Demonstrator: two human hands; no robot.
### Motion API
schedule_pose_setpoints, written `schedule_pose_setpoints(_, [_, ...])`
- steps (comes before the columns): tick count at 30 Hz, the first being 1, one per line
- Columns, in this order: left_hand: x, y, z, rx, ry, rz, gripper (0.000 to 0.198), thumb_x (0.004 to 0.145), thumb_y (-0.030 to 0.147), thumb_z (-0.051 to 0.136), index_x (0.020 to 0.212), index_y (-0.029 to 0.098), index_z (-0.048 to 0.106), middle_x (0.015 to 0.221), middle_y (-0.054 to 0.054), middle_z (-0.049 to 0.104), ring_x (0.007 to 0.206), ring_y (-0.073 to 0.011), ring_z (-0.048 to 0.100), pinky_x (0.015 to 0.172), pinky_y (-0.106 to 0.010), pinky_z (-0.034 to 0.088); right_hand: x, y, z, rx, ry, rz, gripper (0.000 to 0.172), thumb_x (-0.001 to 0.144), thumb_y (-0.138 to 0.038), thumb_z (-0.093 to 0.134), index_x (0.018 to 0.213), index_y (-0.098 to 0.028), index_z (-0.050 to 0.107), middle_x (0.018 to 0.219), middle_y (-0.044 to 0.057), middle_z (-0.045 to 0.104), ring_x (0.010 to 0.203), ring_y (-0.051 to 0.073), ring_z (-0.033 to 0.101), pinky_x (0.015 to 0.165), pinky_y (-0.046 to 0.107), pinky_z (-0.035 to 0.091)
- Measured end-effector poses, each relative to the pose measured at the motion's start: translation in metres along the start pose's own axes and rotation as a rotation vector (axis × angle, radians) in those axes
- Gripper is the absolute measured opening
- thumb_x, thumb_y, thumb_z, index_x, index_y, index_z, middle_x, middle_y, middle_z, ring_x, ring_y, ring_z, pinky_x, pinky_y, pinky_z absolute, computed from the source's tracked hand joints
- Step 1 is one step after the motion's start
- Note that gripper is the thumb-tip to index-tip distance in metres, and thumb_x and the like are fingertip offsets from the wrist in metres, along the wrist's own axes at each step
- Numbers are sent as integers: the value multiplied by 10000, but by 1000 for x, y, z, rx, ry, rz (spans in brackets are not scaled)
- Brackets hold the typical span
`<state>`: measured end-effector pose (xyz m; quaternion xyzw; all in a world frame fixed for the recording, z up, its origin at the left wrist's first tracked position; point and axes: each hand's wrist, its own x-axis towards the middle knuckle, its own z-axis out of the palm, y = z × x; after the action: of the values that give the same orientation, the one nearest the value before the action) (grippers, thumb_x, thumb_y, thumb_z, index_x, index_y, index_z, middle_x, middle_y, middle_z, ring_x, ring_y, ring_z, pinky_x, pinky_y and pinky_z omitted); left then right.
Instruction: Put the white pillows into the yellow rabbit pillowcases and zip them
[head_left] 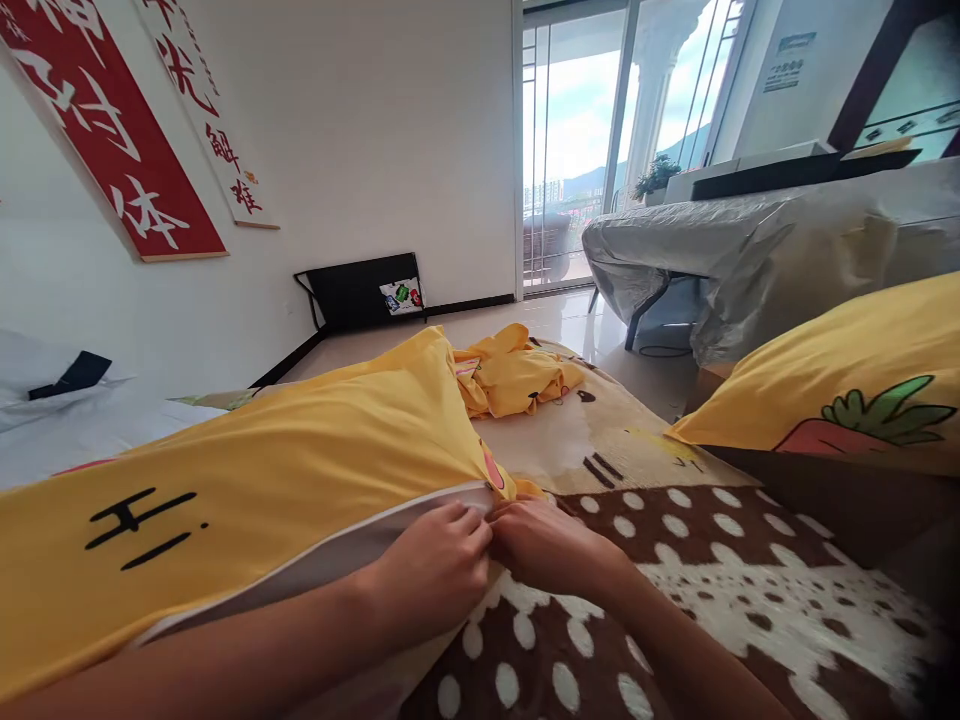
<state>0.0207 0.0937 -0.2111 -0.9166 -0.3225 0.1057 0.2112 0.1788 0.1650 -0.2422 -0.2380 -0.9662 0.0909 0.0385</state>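
A long yellow pillow cover [315,430] with black "Hi" lettering lies across the left and middle, plumped out. Along its near side runs an open zipped edge, and a pale grey-white inner [330,560] shows through the gap. My left hand [435,555] is closed on the cover's edge by the right corner. Right beside it, almost touching, my right hand [555,545] pinches the same corner. The fingertips of both hands overlap there, so a zip pull cannot be made out.
A crumpled yellow cloth [517,375] lies beyond the cover, on a brown and cream patterned blanket [622,520]. At right, a yellow pillow with a carrot print [862,390] rests on a dark box [832,490]. A plastic-covered table [697,230] stands behind, near a glass door [574,150].
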Motion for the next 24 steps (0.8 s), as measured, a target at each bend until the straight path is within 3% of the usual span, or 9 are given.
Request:
schedule_pose_setpoints(3, [33,1,11,74,-82,-87,254,876,272,512,828,108,701,843,-130,649,800,-240,557,690,-367,379,-6,5,-1,32,5,-80,250,844,-378,585,732,-176,678,883,81,707,929,230,613,881,359,363])
schedule_pose_setpoints(7, [34,1,29,135,-78,-119,280,878,254,498,925,66,700,948,-174,661,874,-256,576,776,-389,385,-9,7,-4,5,-59,-73,179,724,-344,722,734,-169,688,870,103,709,1022,278,590,956,417,327])
schedule_pose_setpoints(11, [24,-11,45,113,39,117,250,854,187,506,990,79,686,1022,-137,673,980,-229,565,938,-363,341,-7,-2,-2,-52,-95,13,104,722,-246,700,780,-161,709,864,115,707,932,265,624,947,403,329])
schedule_pose_setpoints(14, [32,-15,56,45,4,184,214,846,222,528,909,120,705,957,-107,694,949,-213,578,957,-360,345,-3,-6,4,-66,-93,37,83,708,-227,694,741,-153,715,806,121,705,855,255,635,933,396,332])
schedule_pose_setpoints(19, [48,-5,59,-49,-266,-98,235,857,164,493,767,128,707,762,-103,691,809,-217,601,784,-365,400,-4,-2,10,-50,-28,124,111,733,-184,626,635,-158,672,683,102,674,733,229,626,903,410,331])
schedule_pose_setpoints(24, [34,-6,64,-148,-390,-289,134,748,153,619,633,134,685,652,-91,685,673,-207,612,655,-315,420,-21,-2,3,-9,22,177,219,756,-193,591,538,-187,577,625,75,635,707,219,596,911,437,291])
